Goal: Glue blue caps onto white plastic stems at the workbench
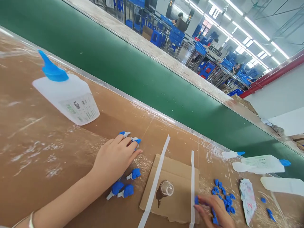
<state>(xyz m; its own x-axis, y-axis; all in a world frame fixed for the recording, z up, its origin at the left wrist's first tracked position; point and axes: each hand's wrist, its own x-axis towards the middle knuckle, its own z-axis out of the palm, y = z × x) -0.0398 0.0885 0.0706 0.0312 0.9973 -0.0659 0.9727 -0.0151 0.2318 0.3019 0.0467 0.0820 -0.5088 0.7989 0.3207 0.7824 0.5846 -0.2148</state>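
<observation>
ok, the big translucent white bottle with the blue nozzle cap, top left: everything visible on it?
The translucent white plastic bottle stands on the brown worktop, far left, short of the green conveyor belt. It looks tilted only because the camera is. A blue cone-tipped nozzle cap closes it. A printed label, unreadable, faces the camera. Neither hand touches it.

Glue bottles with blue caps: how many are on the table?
3: one bottle stands far left; one lying bottle at right; a small tube beside it. Others may be hidden.
</observation>
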